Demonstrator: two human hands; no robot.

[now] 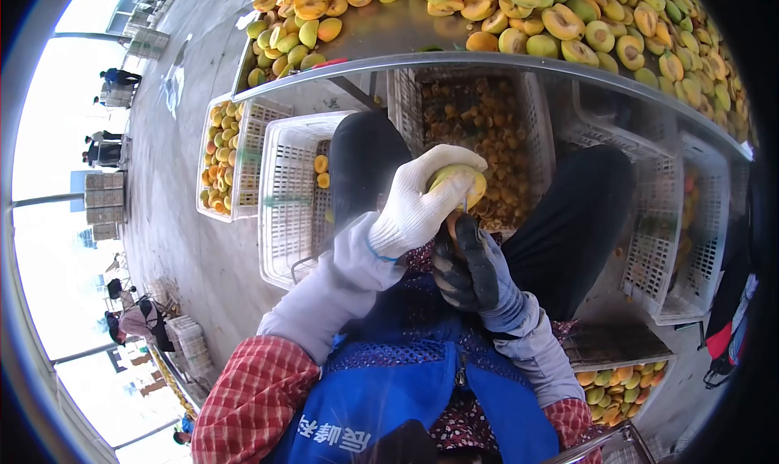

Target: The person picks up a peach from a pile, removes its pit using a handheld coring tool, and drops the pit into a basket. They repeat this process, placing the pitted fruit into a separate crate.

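In a white knitted glove, my left hand point(418, 200) is wrapped round a yellow-green fruit point(462, 182) above my lap. My right hand point(466, 269), in a dark grey coated glove, is closed just below and to the right of it, round a tool with an orange-brown handle point(454, 223). A thin metal part of the tool meets the fruit's lower side. Beneath my hands, between my knees, a white crate point(406, 111) holds many small brown pieces, too small to tell exactly.
A metal table point(389, 26) ahead bears many halved fruits. White crates stand left point(280, 196) and right point(698, 253) of my knees, another with fruit point(243, 172) farther left. More fruit point(621, 391) lies at lower right. Several people are far left.
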